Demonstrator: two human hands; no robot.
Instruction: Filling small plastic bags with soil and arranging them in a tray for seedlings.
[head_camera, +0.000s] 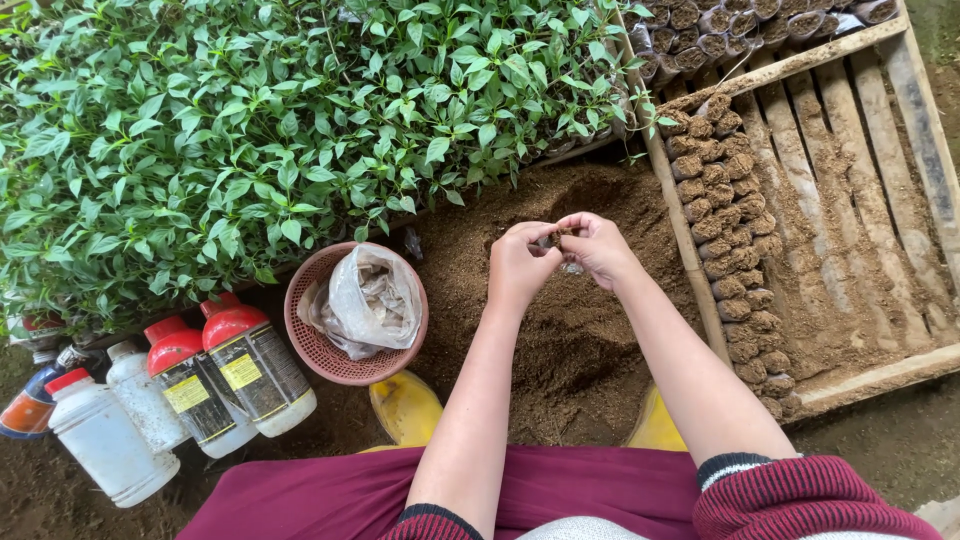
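My left hand (520, 266) and my right hand (598, 246) meet above a heap of brown soil (560, 330). Between their fingertips they pinch a small clear seedling bag (566, 244) with soil in it; most of the bag is hidden by my fingers. Just to the right, a wooden tray (860, 150) holds two rows of small soil-filled bags (725, 230) lined against its left side.
A dense bed of green seedlings (250, 130) fills the upper left. A pink mesh basket (312, 345) holds a crumpled plastic bag (372, 295). Several red-capped and white bottles (200, 385) stand at lower left. My yellow boots (405, 405) rest on the soil.
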